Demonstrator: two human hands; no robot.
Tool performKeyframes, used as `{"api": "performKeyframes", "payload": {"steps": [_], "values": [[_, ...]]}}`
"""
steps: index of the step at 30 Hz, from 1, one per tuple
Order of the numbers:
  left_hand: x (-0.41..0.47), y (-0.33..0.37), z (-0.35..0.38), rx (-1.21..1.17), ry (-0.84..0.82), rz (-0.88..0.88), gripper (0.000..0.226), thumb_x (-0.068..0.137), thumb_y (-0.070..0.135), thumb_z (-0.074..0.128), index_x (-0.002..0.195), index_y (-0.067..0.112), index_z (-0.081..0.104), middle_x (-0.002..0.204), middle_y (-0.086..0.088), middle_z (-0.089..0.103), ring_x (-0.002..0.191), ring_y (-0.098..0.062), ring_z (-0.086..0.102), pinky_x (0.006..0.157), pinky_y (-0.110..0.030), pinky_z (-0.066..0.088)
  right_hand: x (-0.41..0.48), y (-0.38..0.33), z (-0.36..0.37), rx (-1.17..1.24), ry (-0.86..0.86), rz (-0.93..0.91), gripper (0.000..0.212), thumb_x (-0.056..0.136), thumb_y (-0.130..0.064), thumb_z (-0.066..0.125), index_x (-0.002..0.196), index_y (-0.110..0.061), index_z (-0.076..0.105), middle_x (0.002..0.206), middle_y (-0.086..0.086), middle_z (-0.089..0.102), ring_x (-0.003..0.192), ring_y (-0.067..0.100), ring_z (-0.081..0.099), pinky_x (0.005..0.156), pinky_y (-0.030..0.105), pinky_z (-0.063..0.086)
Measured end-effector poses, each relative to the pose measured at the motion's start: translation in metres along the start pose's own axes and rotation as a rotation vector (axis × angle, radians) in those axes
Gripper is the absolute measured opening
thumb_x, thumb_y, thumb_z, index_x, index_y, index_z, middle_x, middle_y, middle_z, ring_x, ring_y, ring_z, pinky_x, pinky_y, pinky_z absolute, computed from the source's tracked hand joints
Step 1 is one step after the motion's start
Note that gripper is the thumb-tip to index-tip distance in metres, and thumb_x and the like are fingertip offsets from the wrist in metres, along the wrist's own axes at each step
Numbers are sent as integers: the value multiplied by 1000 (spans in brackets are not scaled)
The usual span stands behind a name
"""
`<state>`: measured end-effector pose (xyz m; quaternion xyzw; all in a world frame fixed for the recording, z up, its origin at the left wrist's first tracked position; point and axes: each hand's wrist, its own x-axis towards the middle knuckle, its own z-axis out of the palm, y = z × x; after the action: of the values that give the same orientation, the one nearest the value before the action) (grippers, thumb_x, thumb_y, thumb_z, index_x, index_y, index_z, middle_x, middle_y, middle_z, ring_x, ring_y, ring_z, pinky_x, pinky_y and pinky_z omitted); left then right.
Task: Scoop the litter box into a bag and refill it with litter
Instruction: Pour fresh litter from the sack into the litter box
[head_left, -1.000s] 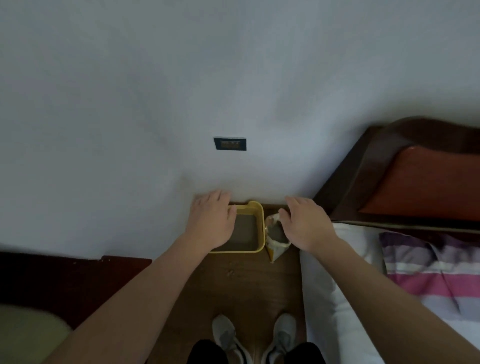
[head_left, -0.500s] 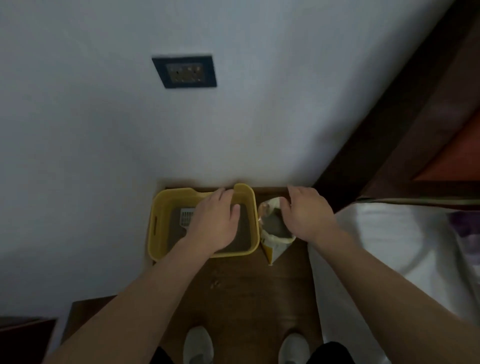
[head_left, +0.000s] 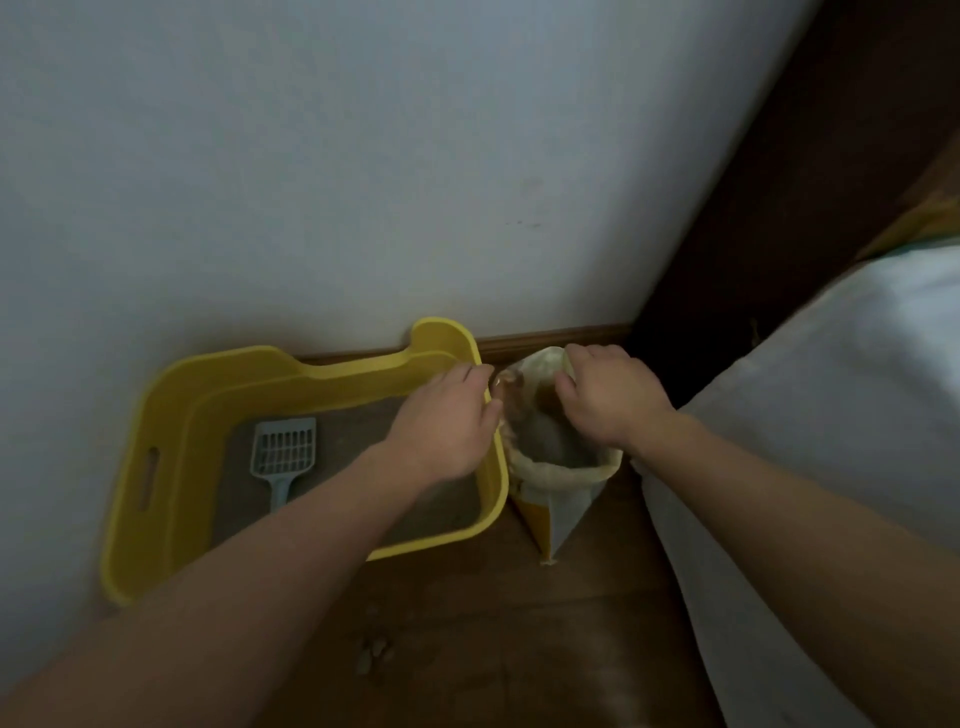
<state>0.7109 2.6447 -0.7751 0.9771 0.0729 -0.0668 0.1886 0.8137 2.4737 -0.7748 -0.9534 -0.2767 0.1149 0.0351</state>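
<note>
1. Left hand (head_left: 447, 421) & right hand (head_left: 608, 400) pinch rim of bag (head_left: 563, 499), which stands on floor (head_left: 493, 649) touching litter box (head_left: 171, 415) (its right side).
2. Step: opening bag. Next, prob.: free a hand for scoop (head_left: 283, 452) lying in box.

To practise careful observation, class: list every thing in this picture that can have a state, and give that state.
litter box: on the floor, holding litter and the scoop.
scoop: lying flat on the litter, untouched.
bag: upright beside the litter box, mouth open.
left hand: pinches the bag's left rim.
right hand: grips the bag's far rim.
</note>
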Motion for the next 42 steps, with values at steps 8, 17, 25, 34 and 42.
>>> {"api": "performKeyframes", "payload": {"steps": [8,17,25,34,42], "values": [[31,9,64,45,-47,174,51,100,38,43,146,16,38,147,-5,46,136,-22,42,116,-42,30,28,28,56,6,58,14,37,99,-41,31,114,-15,53,111,10,61,104,29,55,87,43,46],[41,15,86,99,-61,283,54,99,47,44,145,18,41,135,-4,58,128,-22,48,114,-38,31,52,48,67,-7,71,-8,36,97,-38,35,115,-12,53,119,12,59,110,32,54,89,43,45],[57,15,96,232,-159,286,70,68,83,54,120,37,63,101,12,70,101,-18,56,81,-36,48,69,53,74,166,18,-103,43,99,-38,39,132,-12,48,130,14,56,118,32,53,96,42,45],[62,28,82,335,-354,407,30,78,57,70,96,33,73,81,16,65,73,-6,53,53,-27,29,83,57,87,429,72,-109,45,96,-37,55,136,-16,52,133,7,60,122,24,54,98,30,40],[63,24,84,267,-295,425,15,85,41,69,88,28,74,71,17,52,72,-5,47,65,-28,31,85,62,92,639,120,-51,23,87,-28,69,110,-23,64,105,-3,69,99,16,63,90,32,49]]}}
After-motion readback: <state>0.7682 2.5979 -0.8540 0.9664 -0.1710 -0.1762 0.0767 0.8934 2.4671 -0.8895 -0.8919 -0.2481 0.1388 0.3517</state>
